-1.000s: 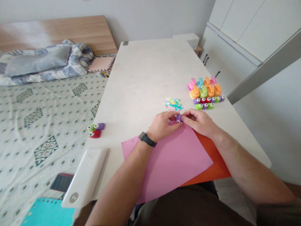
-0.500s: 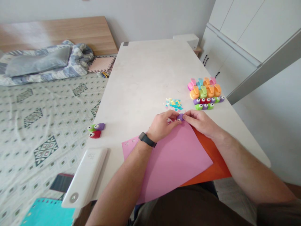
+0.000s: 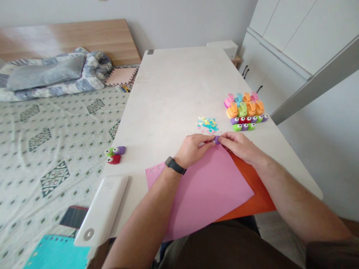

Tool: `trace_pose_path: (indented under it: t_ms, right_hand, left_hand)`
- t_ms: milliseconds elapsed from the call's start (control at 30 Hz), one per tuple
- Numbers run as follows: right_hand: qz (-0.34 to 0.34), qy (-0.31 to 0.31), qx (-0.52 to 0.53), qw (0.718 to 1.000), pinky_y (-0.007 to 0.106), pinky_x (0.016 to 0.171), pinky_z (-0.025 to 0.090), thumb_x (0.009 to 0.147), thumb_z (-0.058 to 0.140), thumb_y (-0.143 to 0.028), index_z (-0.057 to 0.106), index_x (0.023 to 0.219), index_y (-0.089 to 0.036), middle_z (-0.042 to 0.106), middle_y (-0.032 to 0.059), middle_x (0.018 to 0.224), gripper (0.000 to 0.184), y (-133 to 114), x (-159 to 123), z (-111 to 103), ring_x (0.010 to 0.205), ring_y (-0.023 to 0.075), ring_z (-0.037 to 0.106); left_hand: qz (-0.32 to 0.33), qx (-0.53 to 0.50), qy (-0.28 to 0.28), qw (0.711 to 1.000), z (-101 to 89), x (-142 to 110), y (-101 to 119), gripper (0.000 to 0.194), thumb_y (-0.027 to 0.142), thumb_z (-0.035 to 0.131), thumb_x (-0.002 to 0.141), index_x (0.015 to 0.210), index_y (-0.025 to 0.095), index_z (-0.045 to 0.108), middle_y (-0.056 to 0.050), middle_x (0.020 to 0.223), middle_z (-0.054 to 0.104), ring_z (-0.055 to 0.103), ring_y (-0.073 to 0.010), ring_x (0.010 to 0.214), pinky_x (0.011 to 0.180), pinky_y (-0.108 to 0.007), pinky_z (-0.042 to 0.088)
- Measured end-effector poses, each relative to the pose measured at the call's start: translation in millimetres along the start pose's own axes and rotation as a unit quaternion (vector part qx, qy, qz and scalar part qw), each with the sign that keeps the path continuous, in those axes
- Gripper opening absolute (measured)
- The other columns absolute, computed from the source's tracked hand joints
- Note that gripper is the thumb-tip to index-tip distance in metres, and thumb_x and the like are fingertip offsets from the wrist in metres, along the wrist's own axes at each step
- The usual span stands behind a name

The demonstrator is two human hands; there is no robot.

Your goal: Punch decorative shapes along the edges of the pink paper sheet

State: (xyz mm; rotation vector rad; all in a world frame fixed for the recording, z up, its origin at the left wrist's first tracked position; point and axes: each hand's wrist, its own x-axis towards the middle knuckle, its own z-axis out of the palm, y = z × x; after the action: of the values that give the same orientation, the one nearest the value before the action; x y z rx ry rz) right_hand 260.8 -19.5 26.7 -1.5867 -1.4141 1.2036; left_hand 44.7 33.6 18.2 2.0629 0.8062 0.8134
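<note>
A small purple craft punch (image 3: pixel 217 140) with a white button sits at the far edge of the pink paper (image 3: pixel 209 194). My left hand (image 3: pixel 193 150), with a dark watch on the wrist, has its thumb and fingers closed round the punch's left side. My right hand (image 3: pixel 238 145) pinches the right side, partly covering it. Punched flower-shaped holes show at the pink sheet's left corner. An orange sheet (image 3: pixel 256 190) lies underneath it on the right. Just beyond my hands is a pile of small blue, yellow and pink paper cutouts (image 3: pixel 209 123).
Rows of larger lever punches (image 3: pixel 246 106) and small punches (image 3: pixel 246 123) stand at the right. Three small punches (image 3: pixel 115 155) sit at the table's left edge, above a white device (image 3: pixel 102 209). A phone (image 3: pixel 73 216) and turquoise notebook (image 3: pixel 56 252) lie lower left.
The purple punch has shifted slightly right between my fingers. My left fingers have lowered and closed further over it, and its white button is now more covered.
</note>
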Motion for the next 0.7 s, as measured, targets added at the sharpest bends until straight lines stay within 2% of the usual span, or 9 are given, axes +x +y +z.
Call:
trace_pose_path:
  t_ms: [100, 233, 400, 700]
  right_hand:
    - [0.005, -0.001, 0.003, 1.000, 0.027, 0.055, 0.037, 0.090, 0.064, -0.060, 0.072, 0.089, -0.018, 0.061, 0.0004, 0.071, 0.042, 1.1, 0.6, 0.0, 0.063, 0.0134, 0.049]
    - [0.006, 0.001, 0.003, 1.000, 0.026, 0.056, 0.038, 0.089, 0.065, -0.060, 0.072, 0.089, -0.019, 0.062, 0.0001, 0.073, 0.042, 2.3, 0.8, -0.6, 0.064, 0.0137, 0.050]
    - [0.007, -0.005, 0.013, 1.000, 0.026, 0.055, 0.037, 0.091, 0.064, -0.059, 0.071, 0.089, -0.019, 0.061, -0.0006, 0.072, 0.041, 1.8, 0.8, -0.2, 0.063, 0.0133, 0.049]
    - [0.006, 0.000, -0.002, 1.000, 0.027, 0.062, 0.041, 0.091, 0.063, -0.058, 0.071, 0.090, -0.020, 0.066, 0.0000, 0.078, 0.039, 4.8, 3.3, 0.9, 0.070, 0.0152, 0.055]
  left_hand:
    - [0.003, 0.015, 0.000, 1.000, 0.1, -0.1, 1.2, 0.023, 0.032, 0.065, 0.096, 0.115, 0.025, 0.078, -0.005, 0.116, 0.079, 0.074, -0.0199, 0.105, 0.099, -0.034, 0.057]
    - [-0.028, 0.023, -0.003, 0.999, -0.8, -0.1, 6.1, 0.024, 0.033, 0.067, 0.095, 0.116, 0.024, 0.076, -0.004, 0.108, 0.081, 0.075, -0.0192, 0.098, 0.091, -0.032, 0.059]
    - [-0.054, 0.023, 0.012, 0.998, -3.0, 0.1, 9.8, 0.018, 0.036, 0.069, 0.093, 0.101, 0.024, 0.079, -0.002, 0.098, 0.082, 0.076, -0.0188, 0.090, 0.085, -0.031, 0.059]
    - [-0.047, 0.031, 0.014, 0.998, -3.5, 0.6, 9.8, 0.017, 0.037, 0.069, 0.092, 0.096, 0.024, 0.080, -0.001, 0.093, 0.081, 0.075, -0.0174, 0.084, 0.081, -0.029, 0.058]
